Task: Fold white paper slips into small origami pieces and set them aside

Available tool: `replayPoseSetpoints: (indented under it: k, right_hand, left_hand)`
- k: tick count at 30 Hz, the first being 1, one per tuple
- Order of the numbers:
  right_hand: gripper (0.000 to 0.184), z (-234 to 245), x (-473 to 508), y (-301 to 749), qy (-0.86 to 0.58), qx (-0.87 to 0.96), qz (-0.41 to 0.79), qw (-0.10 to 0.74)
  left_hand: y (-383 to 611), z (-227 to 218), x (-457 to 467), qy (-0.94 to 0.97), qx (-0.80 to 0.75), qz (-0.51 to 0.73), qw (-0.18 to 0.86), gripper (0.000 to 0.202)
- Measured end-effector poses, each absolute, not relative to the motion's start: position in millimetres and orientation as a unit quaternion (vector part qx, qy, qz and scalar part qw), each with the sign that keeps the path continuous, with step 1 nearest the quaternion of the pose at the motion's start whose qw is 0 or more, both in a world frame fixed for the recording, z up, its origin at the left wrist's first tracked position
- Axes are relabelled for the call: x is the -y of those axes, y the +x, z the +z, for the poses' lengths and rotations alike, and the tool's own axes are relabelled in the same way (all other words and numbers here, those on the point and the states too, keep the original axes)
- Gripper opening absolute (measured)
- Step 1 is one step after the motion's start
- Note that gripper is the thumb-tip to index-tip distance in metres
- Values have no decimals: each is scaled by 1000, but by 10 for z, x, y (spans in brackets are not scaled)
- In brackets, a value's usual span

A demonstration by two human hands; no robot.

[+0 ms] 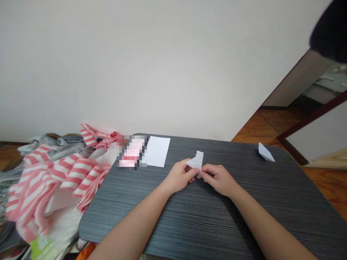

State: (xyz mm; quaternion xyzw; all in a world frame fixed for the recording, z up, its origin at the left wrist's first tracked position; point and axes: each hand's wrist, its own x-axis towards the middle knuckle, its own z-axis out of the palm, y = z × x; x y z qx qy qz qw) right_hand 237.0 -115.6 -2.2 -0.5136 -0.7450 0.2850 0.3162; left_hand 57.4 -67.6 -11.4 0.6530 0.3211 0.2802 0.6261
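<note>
A small folded piece of white paper [198, 160] is held up just above the dark table, with pointed corners at its top and left. My left hand [181, 177] pinches its lower left part between thumb and fingers. At the paper's bottom corner, my right hand [218, 177] is closed with thumb and forefinger pressed together on it. Both hands nearly meet there, and some fingertips are hidden behind the paper and thumbs.
On the dark wood-grain table [116, 213] lie a stack of white paper [158, 151] and a blurred-out pink item [132, 151]. A folded white paper shape [266, 153] rests far right. Red-and-white striped cloth [76, 171] is heaped left of the table, and a pale wall [173, 72] rises behind.
</note>
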Motion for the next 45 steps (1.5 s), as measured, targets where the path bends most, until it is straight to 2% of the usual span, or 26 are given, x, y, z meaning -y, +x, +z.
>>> replayPoseSetpoints:
  k: [4, 9, 14, 23, 30, 37, 45]
  right_hand:
    - [14, -27, 1150, 2394, -524, 717, 302, 346]
    - [23, -115, 1135, 2430, -504, 602, 394, 477]
    - [21, -159, 1126, 2437, -499, 545, 442, 509]
    - [17, -170, 1120, 2453, -512, 533, 456, 495]
    - [24, -174, 1107, 2441, -487, 567, 397, 533]
    - [14, -153, 1102, 2455, -463, 610, 413, 494]
    - [12, -150, 1101, 2490, -521, 664, 302, 443]
  left_hand:
    - [562, -101, 678, 689, -338, 258, 587, 24]
    - [529, -13, 701, 760, -306, 229, 526, 17]
    - [489, 48, 707, 778, -287, 192, 525, 19]
    - [546, -36, 695, 661, -297, 262, 637, 24]
    - [544, -24, 690, 672, -303, 275, 618, 28]
    - [525, -3, 689, 699, -316, 270, 582, 27]
    - [510, 29, 694, 711, -319, 256, 572, 26]
